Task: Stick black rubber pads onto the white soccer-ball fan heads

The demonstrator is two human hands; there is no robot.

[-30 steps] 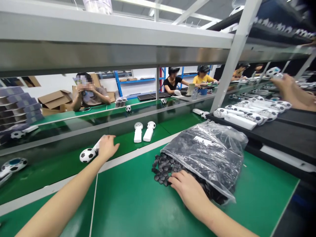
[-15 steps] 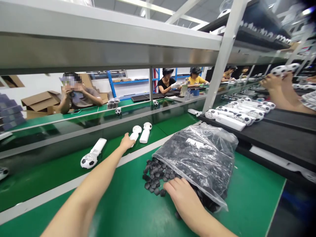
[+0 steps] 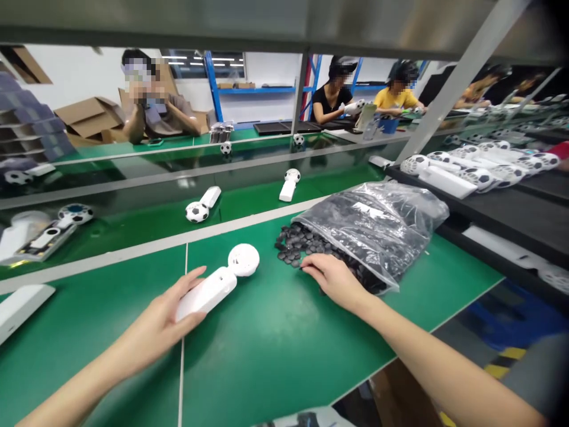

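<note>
My left hand (image 3: 162, 314) is wrapped round the handle of a white ball-headed device (image 3: 212, 289), raised over the green table. Its round head points away to the right and shows plain white, without black patches. At the edge of a heap of small black pentagonal pieces (image 3: 296, 240), my right hand (image 3: 333, 277) is closed in a pinch. A dark piece shows at its fingertips, partly hidden by them. The heap spills from the mouth of a clear plastic bag (image 3: 382, 216) full of such pieces, just beyond the right hand.
Football-patterned devices (image 3: 198, 211) lie on the green conveyor (image 3: 249, 198) beyond the table edge. An opened device (image 3: 48, 237) lies at left, near a white handle (image 3: 22, 308). Black trays (image 3: 507, 219) with several devices stand at right. A slanting post (image 3: 457, 83) rises there. Co-workers sit opposite.
My left hand has brought a white device from the conveyor back over the table. The right hand stays by the black pieces, its fingers now pinched. The view has shifted downward.
</note>
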